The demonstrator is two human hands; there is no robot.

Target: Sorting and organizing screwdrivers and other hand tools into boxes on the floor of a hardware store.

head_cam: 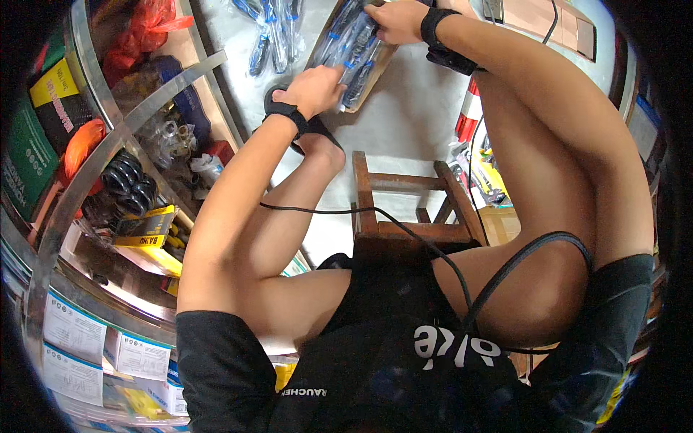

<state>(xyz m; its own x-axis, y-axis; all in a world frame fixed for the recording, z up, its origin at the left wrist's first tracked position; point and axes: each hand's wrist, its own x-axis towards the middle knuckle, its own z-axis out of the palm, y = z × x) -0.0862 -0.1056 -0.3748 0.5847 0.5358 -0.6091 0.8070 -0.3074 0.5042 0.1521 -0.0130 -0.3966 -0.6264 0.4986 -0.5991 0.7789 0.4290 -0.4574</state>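
A long, open cardboard box stands on the floor at the top of the view. Blue-and-black-handled tools in clear plastic fill it; their exact kind is hard to make out. My left hand is at the box's near left side, its curled fingers against the wrapped tools. Over the far right side reaches my right hand, fingertips touching the plastic wrapping. Whether either hand grips a tool is unclear. More wrapped blue-handled tools lie on the floor to the left of the box.
A wooden stool stands between my legs. A black cable crosses in front of me. Metal-framed shelving on the left holds boxes, black coils and bagged fittings. Yellow-and-black packages lie beside my right leg.
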